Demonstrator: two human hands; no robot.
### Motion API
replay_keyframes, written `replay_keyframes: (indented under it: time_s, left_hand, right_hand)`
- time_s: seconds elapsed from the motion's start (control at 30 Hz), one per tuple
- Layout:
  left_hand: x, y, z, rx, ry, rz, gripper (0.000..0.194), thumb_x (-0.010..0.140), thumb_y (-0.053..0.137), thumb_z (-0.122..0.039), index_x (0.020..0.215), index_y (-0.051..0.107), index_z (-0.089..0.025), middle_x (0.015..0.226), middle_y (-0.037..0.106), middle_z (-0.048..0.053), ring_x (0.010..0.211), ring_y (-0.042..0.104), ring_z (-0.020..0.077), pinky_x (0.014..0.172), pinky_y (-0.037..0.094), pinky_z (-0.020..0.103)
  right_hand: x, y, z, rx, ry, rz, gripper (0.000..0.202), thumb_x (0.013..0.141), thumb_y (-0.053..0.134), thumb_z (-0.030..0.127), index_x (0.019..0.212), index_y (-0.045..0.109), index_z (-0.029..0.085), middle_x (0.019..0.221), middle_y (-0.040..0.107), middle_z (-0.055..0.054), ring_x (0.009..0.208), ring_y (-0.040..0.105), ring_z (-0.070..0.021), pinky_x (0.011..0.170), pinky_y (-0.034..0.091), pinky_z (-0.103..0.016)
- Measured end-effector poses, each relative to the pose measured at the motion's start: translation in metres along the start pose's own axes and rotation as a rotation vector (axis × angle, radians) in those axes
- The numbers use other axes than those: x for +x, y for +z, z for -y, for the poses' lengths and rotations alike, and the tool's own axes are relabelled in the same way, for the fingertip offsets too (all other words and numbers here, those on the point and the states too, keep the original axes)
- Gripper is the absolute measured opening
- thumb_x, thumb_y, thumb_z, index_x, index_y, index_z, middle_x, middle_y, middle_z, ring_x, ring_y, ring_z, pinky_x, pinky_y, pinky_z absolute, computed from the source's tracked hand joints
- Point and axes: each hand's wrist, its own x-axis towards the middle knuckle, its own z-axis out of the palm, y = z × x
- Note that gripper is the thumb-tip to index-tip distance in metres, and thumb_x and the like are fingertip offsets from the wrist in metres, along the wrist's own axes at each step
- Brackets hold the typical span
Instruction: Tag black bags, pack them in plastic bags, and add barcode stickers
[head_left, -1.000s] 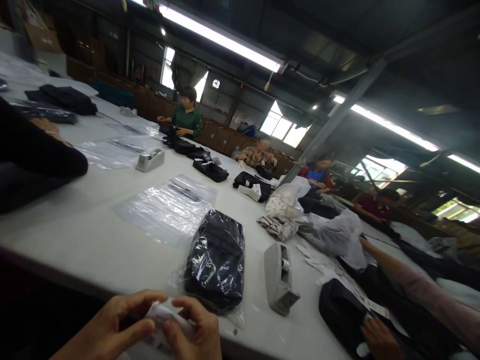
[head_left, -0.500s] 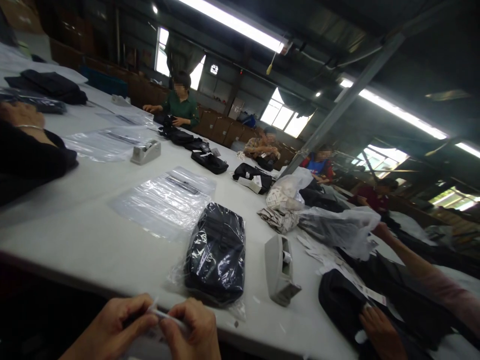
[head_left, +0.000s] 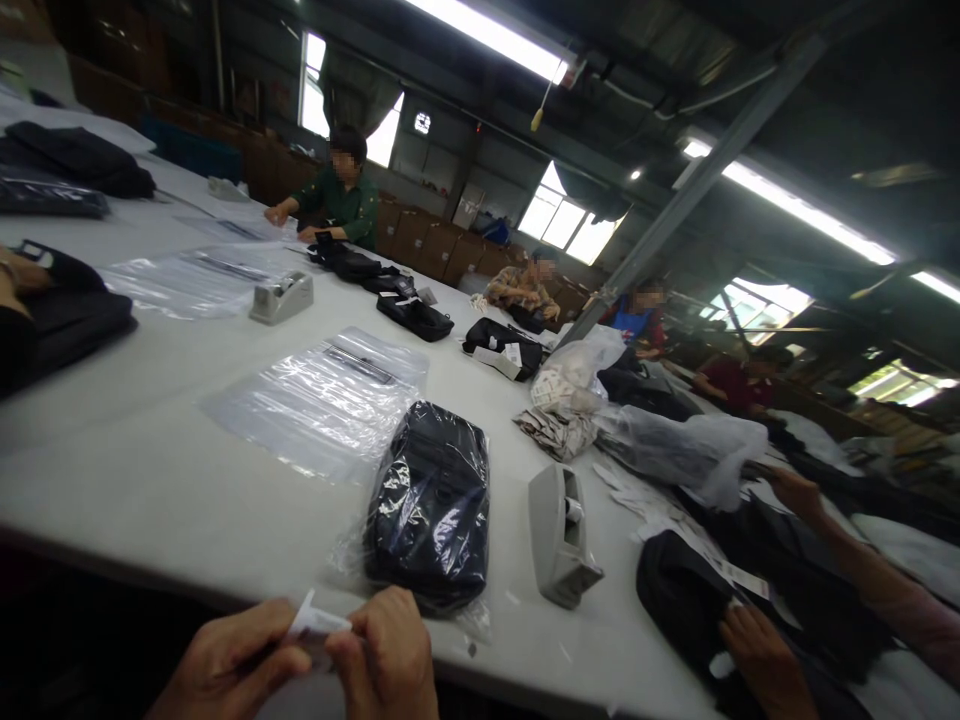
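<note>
Left hand (head_left: 232, 665) and right hand (head_left: 390, 650): both in a thumb-and-finger pinch on one white piece (head_left: 319, 622), left hand on its left end, right hand on its right. Little gap between thumb and finger on either side. Ends of the piece are buried in the fingers; lower part is pale, blurred and runs out at the bottom edge. Paper or plastic, can't tell. Remaining fingers mostly curled out of sight, wrists cropped. Piece is at the near edge of the table (head_left: 187, 490), a corner sticking up.

Just beyond the hands: black pack (head_left: 427, 510) in clear wrap, lying flat, wrap loose at its near end. Glare hides the detail under the film. Grey tape dispenser (head_left: 559, 540) to its right, apart from it. Flat clear sleeves (head_left: 322, 395) lie behind and left; count unreadable through the reflections.

Right: a co-worker's hand (head_left: 761, 655) on a black bag (head_left: 675, 600), arm and bag both cut off. Tag print there too small to read. Left edge: another co-worker's hand (head_left: 26, 270) on dark cloth (head_left: 82, 315), also cropped.

Farther back: second dispenser (head_left: 281, 298), a row of black bags, seated people, dim and soft.
</note>
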Motion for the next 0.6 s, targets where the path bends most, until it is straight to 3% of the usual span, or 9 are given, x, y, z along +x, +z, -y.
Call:
replay_keyframes:
  time_s: [0.13, 0.27, 0.33, 0.4, 0.47, 0.5, 0.53, 0.6]
  left_hand:
    - [0.004, -0.001, -0.001, -0.086, -0.106, 0.162, 0.026, 0.092, 0.053, -0.045, 0.104, 0.072, -0.031, 0.100, 0.073, 0.000, 0.094, 0.067, 0.0219, 0.086, 0.052, 0.024]
    - [0.005, 0.000, 0.004, -0.012, -0.098, 0.094, 0.029, 0.090, 0.056, -0.046, 0.080, 0.070, -0.023, 0.076, 0.066, 0.000, 0.075, 0.062, 0.0178, 0.069, 0.049, 0.020]
    - [0.007, 0.002, 0.007, -0.029, -0.147, 0.047, 0.036, 0.086, 0.061, -0.049, 0.066, 0.062, -0.019, 0.065, 0.056, -0.002, 0.065, 0.054, 0.0144, 0.061, 0.045, 0.019]
    - [0.011, 0.004, 0.007, -0.166, -0.244, 0.043, 0.043, 0.083, 0.062, -0.054, 0.062, 0.054, -0.018, 0.060, 0.050, -0.003, 0.059, 0.047, 0.0123, 0.056, 0.042, 0.019]
    - [0.015, 0.006, 0.005, -0.368, -0.362, 0.005, 0.047, 0.082, 0.061, -0.060, 0.063, 0.054, -0.018, 0.059, 0.050, -0.003, 0.056, 0.045, 0.0115, 0.053, 0.041, 0.020]
    - [0.017, 0.006, 0.004, -0.457, -0.413, -0.026, 0.049, 0.082, 0.059, -0.063, 0.064, 0.055, -0.018, 0.059, 0.053, -0.003, 0.055, 0.046, 0.0116, 0.052, 0.042, 0.020]
    - [0.020, 0.004, 0.003, -0.514, -0.450, -0.063, 0.049, 0.082, 0.058, -0.064, 0.067, 0.058, -0.017, 0.059, 0.056, -0.002, 0.055, 0.048, 0.0120, 0.052, 0.043, 0.020]
    - [0.028, -0.005, 0.004, -0.514, -0.488, -0.129, 0.049, 0.082, 0.058, -0.066, 0.074, 0.064, -0.018, 0.062, 0.062, -0.001, 0.056, 0.054, 0.0138, 0.051, 0.045, 0.021]
  right_hand:
    - [0.005, -0.007, -0.002, 0.155, 0.146, 0.056, 0.033, 0.096, 0.049, 0.044, 0.079, 0.064, 0.021, 0.070, 0.064, -0.002, 0.070, 0.059, -0.0161, 0.066, 0.039, -0.028]
    - [0.007, -0.007, -0.002, 0.293, 0.324, 0.078, 0.013, 0.083, 0.068, 0.033, 0.074, 0.070, 0.023, 0.071, 0.066, -0.001, 0.072, 0.061, -0.0166, 0.067, 0.044, -0.028]
    - [0.004, -0.005, -0.002, 0.219, 0.241, 0.054, 0.008, 0.082, 0.067, 0.025, 0.075, 0.071, 0.024, 0.073, 0.066, -0.002, 0.073, 0.062, -0.0174, 0.074, 0.047, -0.032]
    - [-0.001, -0.003, -0.002, 0.081, 0.058, 0.004, 0.013, 0.084, 0.062, 0.020, 0.082, 0.073, 0.027, 0.074, 0.067, -0.002, 0.073, 0.062, -0.0179, 0.090, 0.046, -0.042]
    - [-0.006, -0.002, -0.004, 0.003, -0.086, -0.104, 0.019, 0.088, 0.058, 0.018, 0.088, 0.073, 0.030, 0.073, 0.067, -0.001, 0.071, 0.063, -0.0178, 0.099, 0.039, -0.051]
    - [-0.007, -0.001, -0.006, 0.020, -0.067, -0.165, 0.019, 0.089, 0.057, 0.020, 0.088, 0.073, 0.030, 0.073, 0.067, -0.001, 0.071, 0.063, -0.0180, 0.097, 0.041, -0.049]
    - [-0.006, -0.001, -0.009, 0.083, 0.030, -0.216, 0.017, 0.090, 0.057, 0.024, 0.085, 0.073, 0.028, 0.074, 0.066, -0.002, 0.071, 0.062, -0.0181, 0.091, 0.045, -0.044]
    - [-0.003, -0.001, -0.016, 0.322, 0.380, -0.232, 0.022, 0.090, 0.059, 0.037, 0.078, 0.071, 0.022, 0.072, 0.065, -0.004, 0.068, 0.060, -0.0176, 0.071, 0.049, -0.032]
